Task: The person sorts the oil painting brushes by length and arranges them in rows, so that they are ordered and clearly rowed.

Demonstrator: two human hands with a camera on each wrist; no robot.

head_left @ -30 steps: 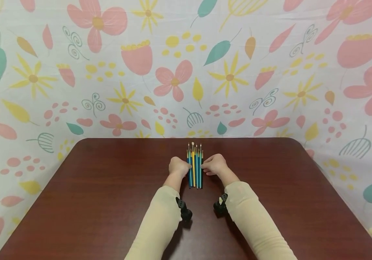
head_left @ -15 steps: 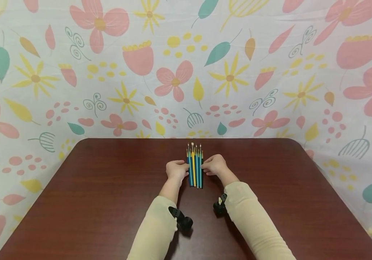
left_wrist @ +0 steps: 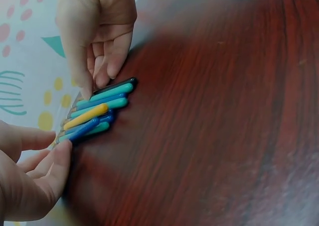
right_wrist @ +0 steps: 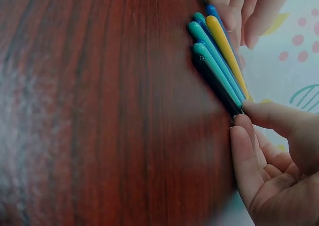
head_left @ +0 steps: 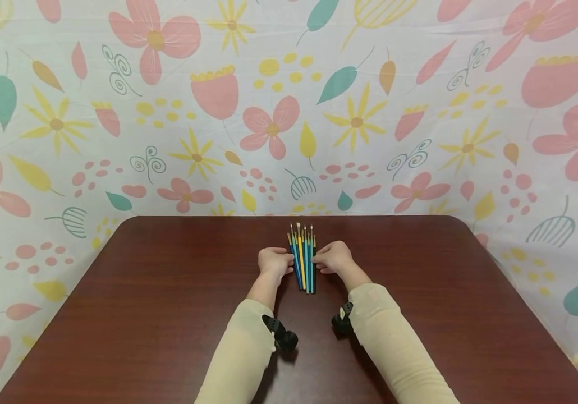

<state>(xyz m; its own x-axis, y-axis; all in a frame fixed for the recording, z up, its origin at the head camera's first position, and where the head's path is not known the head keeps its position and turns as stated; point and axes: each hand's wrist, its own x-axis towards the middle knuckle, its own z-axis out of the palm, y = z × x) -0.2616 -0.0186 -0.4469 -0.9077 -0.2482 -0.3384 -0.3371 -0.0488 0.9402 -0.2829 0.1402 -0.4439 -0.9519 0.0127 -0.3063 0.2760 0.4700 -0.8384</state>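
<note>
A row of paintbrushes [head_left: 303, 261] with blue, teal, yellow and black handles lies on the table, bristles toward the back edge. From the left side my left hand [head_left: 275, 262] pinches the outer brushes between thumb and fingers. My right hand [head_left: 334, 258] pinches the row's right edge, where a black-handled paintbrush [right_wrist: 213, 81] lies. Handle ends fan slightly in the left wrist view, and the yellow paintbrush [left_wrist: 87, 116] rests partly over its neighbours. Both hands hide some of the brushes' middles in the wrist views.
The dark red-brown wooden table [head_left: 168, 314] extends around the brushes on all sides. Behind it hangs a white cloth [head_left: 289, 73] printed with flowers and leaves. A black wrist camera [head_left: 281, 335] sits on the left sleeve, another black camera [head_left: 342, 321] on the right.
My left hand has drawn back slightly toward me and left, then stayed near the row. The left brushes now slant more, their handle ends shifted right. My right hand has hardly moved.
</note>
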